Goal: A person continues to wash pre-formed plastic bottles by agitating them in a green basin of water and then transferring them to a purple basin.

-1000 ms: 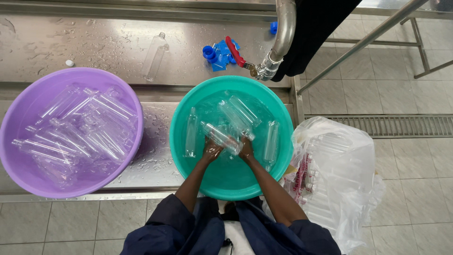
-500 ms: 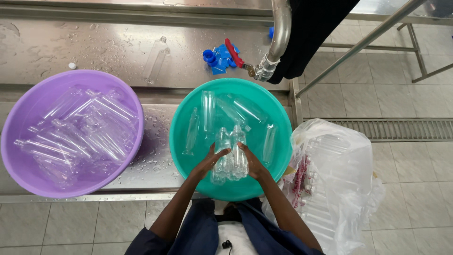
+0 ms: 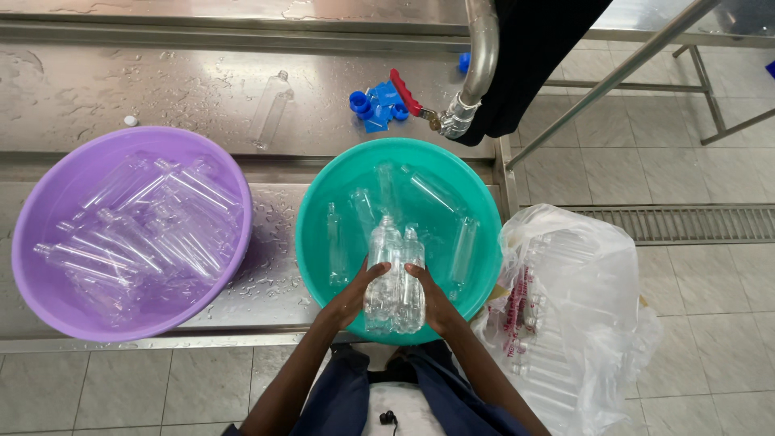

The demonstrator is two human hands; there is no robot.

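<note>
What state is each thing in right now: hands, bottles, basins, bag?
Left hand: gripping the held bottles.
Right hand: gripping them too.
Held bottles: clear, uncapped, bunched over the green basin.
Green basin: holds loose bottles.
Purple basin: full of bottles.
Plastic bag: open.

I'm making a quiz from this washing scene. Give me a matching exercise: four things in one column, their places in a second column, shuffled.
1. clear bottles
2. purple basin
3. plastic bag
4. blue caps

a. on the wet steel counter by the tap
b. on the floor, right of the green basin
c. left on the counter
d. between left hand and right hand

Pairs: 1-d, 2-c, 3-b, 4-a
</note>
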